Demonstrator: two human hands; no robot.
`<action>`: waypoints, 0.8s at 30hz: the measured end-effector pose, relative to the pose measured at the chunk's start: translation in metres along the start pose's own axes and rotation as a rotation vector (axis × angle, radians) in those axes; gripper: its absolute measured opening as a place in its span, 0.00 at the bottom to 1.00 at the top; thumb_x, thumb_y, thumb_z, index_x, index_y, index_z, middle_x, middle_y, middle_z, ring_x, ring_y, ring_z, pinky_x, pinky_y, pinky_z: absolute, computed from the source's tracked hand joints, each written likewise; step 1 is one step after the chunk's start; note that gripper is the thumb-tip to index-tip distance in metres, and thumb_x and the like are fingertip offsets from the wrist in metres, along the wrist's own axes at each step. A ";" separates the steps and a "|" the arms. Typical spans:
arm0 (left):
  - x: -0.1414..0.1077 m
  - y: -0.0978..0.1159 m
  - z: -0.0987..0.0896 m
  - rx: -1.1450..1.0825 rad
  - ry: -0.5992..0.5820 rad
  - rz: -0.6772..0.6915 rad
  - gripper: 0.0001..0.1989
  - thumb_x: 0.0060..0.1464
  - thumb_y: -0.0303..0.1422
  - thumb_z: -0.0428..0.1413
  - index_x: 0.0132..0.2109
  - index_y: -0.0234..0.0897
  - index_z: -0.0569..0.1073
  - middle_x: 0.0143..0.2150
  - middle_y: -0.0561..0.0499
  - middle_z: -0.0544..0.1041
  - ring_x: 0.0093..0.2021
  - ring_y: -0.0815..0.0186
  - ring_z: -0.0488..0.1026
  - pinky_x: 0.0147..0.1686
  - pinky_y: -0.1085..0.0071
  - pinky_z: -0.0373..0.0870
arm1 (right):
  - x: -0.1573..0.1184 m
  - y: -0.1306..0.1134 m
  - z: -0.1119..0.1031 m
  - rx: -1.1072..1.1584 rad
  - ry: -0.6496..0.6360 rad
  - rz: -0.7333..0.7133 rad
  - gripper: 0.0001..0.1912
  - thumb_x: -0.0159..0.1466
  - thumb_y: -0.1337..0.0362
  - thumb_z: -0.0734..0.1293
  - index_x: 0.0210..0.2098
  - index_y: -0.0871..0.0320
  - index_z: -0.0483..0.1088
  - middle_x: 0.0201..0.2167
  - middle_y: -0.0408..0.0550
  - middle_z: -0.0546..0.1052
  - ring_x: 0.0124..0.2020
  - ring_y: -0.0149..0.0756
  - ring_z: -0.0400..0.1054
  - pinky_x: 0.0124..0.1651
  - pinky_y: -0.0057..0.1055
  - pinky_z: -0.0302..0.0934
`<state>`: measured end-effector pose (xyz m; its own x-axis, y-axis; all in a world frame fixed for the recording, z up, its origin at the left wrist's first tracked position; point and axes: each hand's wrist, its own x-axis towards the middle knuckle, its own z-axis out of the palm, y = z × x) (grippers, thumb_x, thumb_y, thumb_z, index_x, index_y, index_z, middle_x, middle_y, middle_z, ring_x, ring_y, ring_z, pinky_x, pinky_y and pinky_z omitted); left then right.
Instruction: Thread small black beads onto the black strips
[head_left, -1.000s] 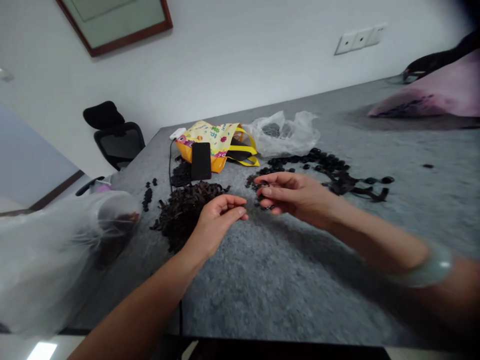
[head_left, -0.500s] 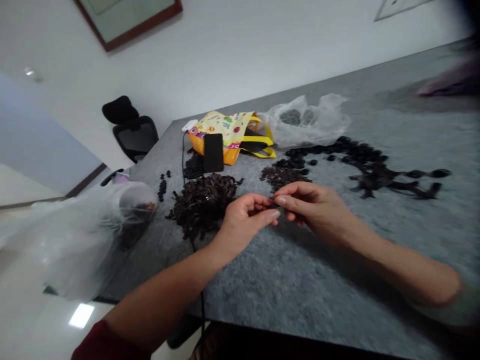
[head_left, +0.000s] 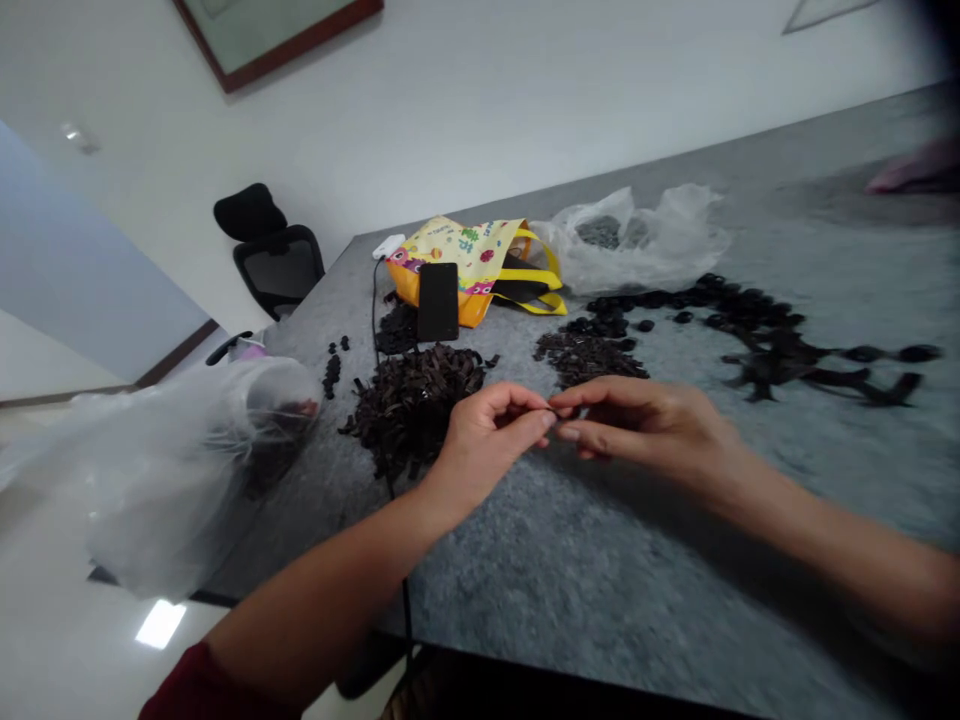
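Note:
Over the grey table my left hand (head_left: 487,440) pinches a small dark piece (head_left: 556,410) between thumb and forefinger; the piece is mostly hidden by fingertips. Meeting it from the right, my right hand (head_left: 652,425) has its forefinger and thumb around the same spot, fingertips touching or almost touching the left ones. A pile of dark brown curled strips (head_left: 420,400) lies just left of my left hand. Beyond my right hand is a flatter heap of small dark brown pieces (head_left: 589,358). Black round pieces (head_left: 720,300) and dark strips (head_left: 780,360) spread to the right.
A phone (head_left: 438,302) leans against a yellow printed bag (head_left: 465,255). Behind sits a clear plastic bag (head_left: 652,240) with contents. At the left edge lies a large translucent bag (head_left: 172,470). A black cable (head_left: 376,310) crosses the table (head_left: 540,580); an office chair (head_left: 277,265) stands beyond.
The view has shifted slightly, so things sit further right. My right thumb has moved a little away from its forefinger; both hands stay together at the fingertips.

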<state>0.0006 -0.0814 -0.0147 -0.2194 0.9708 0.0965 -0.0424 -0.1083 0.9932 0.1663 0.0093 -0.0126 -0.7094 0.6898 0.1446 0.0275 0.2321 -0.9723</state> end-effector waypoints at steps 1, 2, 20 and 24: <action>0.000 0.000 0.000 0.004 0.007 -0.004 0.04 0.50 0.29 0.63 0.35 0.35 0.76 0.31 0.53 0.79 0.30 0.71 0.75 0.33 0.73 0.73 | 0.000 -0.001 0.000 -0.001 0.011 -0.017 0.20 0.54 0.51 0.77 0.39 0.58 0.79 0.29 0.46 0.79 0.24 0.29 0.71 0.26 0.27 0.65; 0.001 0.000 0.000 0.019 0.013 -0.009 0.05 0.50 0.29 0.63 0.36 0.35 0.77 0.32 0.52 0.80 0.30 0.70 0.76 0.34 0.73 0.73 | 0.000 -0.001 -0.001 0.006 0.019 -0.018 0.19 0.56 0.51 0.76 0.39 0.58 0.79 0.28 0.46 0.79 0.24 0.29 0.71 0.26 0.27 0.64; 0.004 0.007 -0.006 0.342 0.064 0.140 0.09 0.52 0.29 0.62 0.42 0.37 0.80 0.35 0.51 0.84 0.34 0.66 0.81 0.37 0.71 0.76 | 0.006 0.001 -0.008 0.441 -0.111 0.213 0.16 0.57 0.53 0.76 0.36 0.58 0.77 0.30 0.43 0.74 0.23 0.22 0.61 0.20 0.20 0.55; 0.004 0.009 -0.006 0.357 0.082 0.130 0.10 0.52 0.28 0.61 0.43 0.37 0.80 0.35 0.50 0.84 0.35 0.66 0.82 0.38 0.72 0.77 | 0.007 0.007 -0.006 0.529 -0.142 0.244 0.17 0.56 0.56 0.77 0.40 0.58 0.78 0.34 0.44 0.76 0.28 0.25 0.67 0.23 0.20 0.63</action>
<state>-0.0063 -0.0802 -0.0063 -0.2785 0.9320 0.2318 0.3296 -0.1339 0.9346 0.1662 0.0197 -0.0170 -0.8150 0.5732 -0.0853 -0.1265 -0.3196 -0.9391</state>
